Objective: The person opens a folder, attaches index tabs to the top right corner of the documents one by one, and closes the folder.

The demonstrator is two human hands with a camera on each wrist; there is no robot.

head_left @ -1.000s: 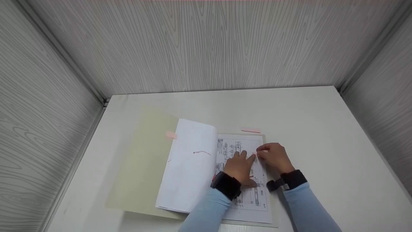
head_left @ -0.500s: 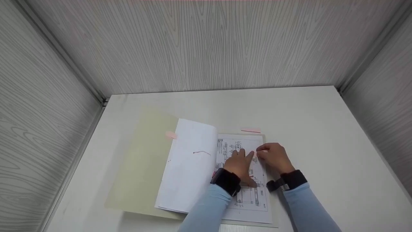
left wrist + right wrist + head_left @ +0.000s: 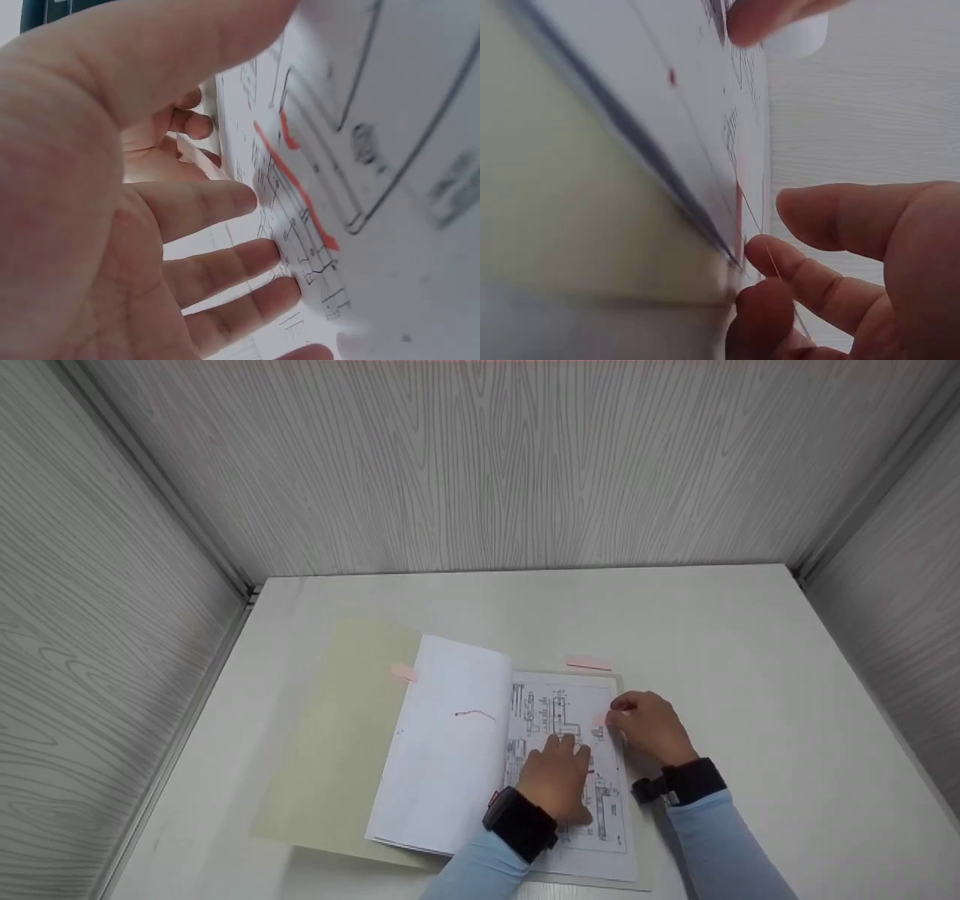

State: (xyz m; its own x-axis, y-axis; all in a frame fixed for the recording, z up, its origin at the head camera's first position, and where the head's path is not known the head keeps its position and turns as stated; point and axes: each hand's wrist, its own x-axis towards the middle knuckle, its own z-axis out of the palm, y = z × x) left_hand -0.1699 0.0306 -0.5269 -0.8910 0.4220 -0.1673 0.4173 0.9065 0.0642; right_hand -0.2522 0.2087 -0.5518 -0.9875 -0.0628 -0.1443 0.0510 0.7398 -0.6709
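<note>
Left hand (image 3: 556, 781) now lower, fingers spread over smooth printed paper (image 3: 577, 862); right hand (image 3: 651, 729) at pink strip (image 3: 600, 721), grip unclear.

Clearance: right flank passable, left side obstructed.
The tabletop (image 3: 810, 735) beyond the right grip (image 3: 651, 729) offers passage; the left grip (image 3: 555, 780) obstructs the middle of the printed sheet (image 3: 589, 697), and bowed pages (image 3: 446, 750) bar low access from the left.
</note>
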